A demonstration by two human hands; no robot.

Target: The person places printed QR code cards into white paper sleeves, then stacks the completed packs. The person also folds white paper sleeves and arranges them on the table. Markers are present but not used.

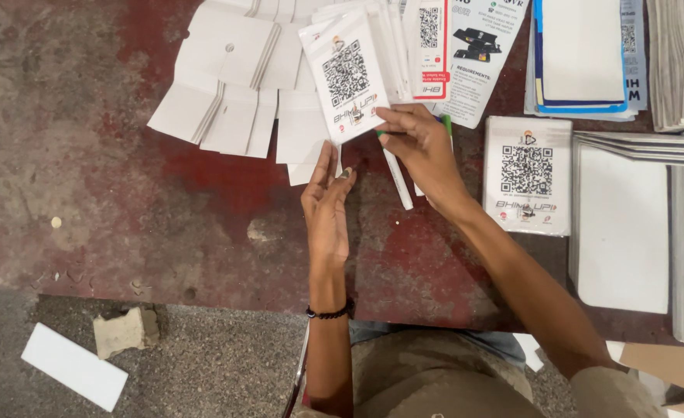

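- While the right hand (pixel 423 151) pinches the lower right edge of a white code card (pixel 344 77), fingers clenched on it, the card stands tilted, its printed face up toward the camera; a thin white stick with a green tip (pixel 397 176) runs under that same hand, though whether the fingers grip it cannot be told.
- Left hand (pixel 326 205) sits just below the pinch, palm turned inward and fingers straight; released, holding nothing; its fingertips (pixel 327 155) reach the card's lower edge, contact unclear; a black bead bracelet (pixel 330 313) circles the wrist.
- Left of the grip: folded white card blanks (pixel 226 85) fanned out on the worn red floor (pixel 125 193).
- Above and right of the grip: more printed cards in a fanned row (pixel 427 46) and a leaflet (pixel 481 46).
- Right of the grip, just beside the forearm: a sleeved stack of code cards (pixel 528 174) lying flat; farther right, stacks of white sheets (pixel 624 232).
- Well below and left of the grip: a stone chunk (pixel 125 331) and a white strip (pixel 75 365) on the grey ground.
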